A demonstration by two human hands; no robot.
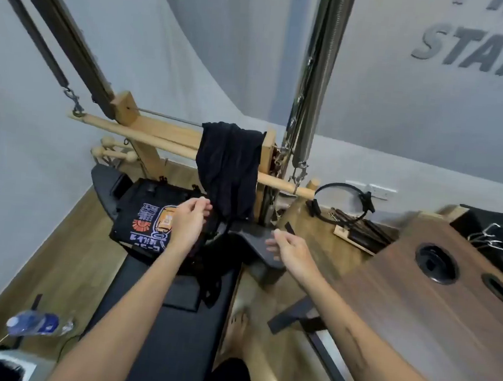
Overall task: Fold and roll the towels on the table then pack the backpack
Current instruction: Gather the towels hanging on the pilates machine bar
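Note:
A black towel (229, 169) hangs draped over a wooden bar (156, 142) of the exercise frame. Below it a black backpack (151, 194) lies on the black padded bench (168, 336), with a black printed cloth (145, 226) on top and black straps (212, 281) trailing toward me. My left hand (190, 219) is raised over the printed cloth, its curled fingertips at the towel's lower left edge; motion blur hides whether they pinch it. My right hand (287, 249) hovers to the right of the towel's hem, fingers loosely curled and holding nothing.
A dark wooden table (418, 298) with a round hole stands on the right. Metal springs (310, 104) hang beside the towel. A black ring (344, 204) lies on the floor behind. A water bottle (37, 323) lies at the lower left. My bare foot (240, 327) is on the wooden floor.

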